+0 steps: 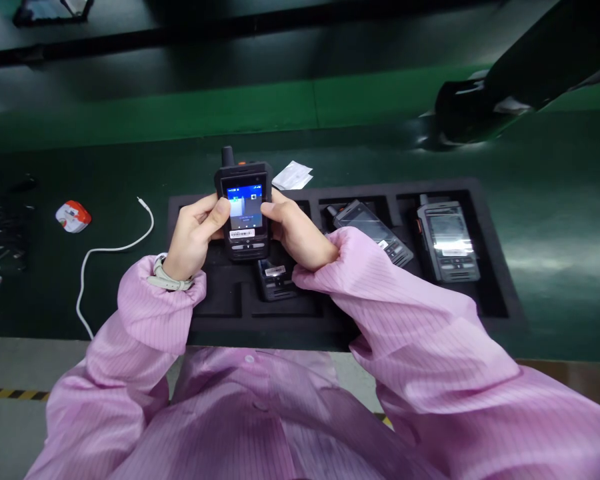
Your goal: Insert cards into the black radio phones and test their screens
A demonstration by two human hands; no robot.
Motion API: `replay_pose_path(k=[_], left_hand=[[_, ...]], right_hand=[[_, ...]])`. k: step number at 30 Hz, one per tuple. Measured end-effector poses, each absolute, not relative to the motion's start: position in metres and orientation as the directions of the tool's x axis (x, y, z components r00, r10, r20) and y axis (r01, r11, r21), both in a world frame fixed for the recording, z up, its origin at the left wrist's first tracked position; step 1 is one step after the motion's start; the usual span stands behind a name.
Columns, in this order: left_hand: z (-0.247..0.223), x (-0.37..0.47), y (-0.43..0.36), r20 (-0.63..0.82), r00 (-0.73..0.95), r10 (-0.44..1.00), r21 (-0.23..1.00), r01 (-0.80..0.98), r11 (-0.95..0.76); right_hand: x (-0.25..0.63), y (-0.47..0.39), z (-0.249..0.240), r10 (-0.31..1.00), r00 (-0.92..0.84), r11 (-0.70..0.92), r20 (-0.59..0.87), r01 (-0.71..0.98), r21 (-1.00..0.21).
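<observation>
Two hands share one handheld radio (244,212) in the head view, the only view here. The left hand (193,237) pinches its left side, and the right hand (300,230) clasps the right side; both thumbs lie at the front by the edges of the screen, while most of the fingers are hidden behind the body. Whether either thumb is pressing, I cannot tell. The radio is upright, held above a black tray (496,260) on the green table (555,267), its stubby antenna pointing away from the person.

As for progress, the radio is out of the tray and switched on, its screen lit blue, so handling of this unit seems well under way; the display is too small to read, so what remains on it is unclear. Three more units lie in the tray: a partly hidden one (279,283) just below the held radio, a slanted one (373,227) near the right forearm, and a straighter one (450,240) in the right-hand compartment. None is in a hand, and nothing shows whether they are finished or waiting. A white cable (105,250) lies to the left, its visible tip unplugged.
</observation>
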State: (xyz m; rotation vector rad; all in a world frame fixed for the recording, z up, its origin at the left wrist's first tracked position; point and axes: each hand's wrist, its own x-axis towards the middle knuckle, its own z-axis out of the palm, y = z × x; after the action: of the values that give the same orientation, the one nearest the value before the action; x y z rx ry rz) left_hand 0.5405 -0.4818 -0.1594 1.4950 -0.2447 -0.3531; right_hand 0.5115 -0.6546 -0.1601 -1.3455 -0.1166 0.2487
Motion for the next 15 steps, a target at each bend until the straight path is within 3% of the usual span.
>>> replay_pose_path(k=[15], left_hand=[[-0.1632,0.5424,-0.4806,-0.035,0.908,-0.417,0.995,0.071,0.071]], right_hand=[[0.5129,-0.6535,-0.1618,0.175,0.984,0.048,0.038,0.030,-0.998]])
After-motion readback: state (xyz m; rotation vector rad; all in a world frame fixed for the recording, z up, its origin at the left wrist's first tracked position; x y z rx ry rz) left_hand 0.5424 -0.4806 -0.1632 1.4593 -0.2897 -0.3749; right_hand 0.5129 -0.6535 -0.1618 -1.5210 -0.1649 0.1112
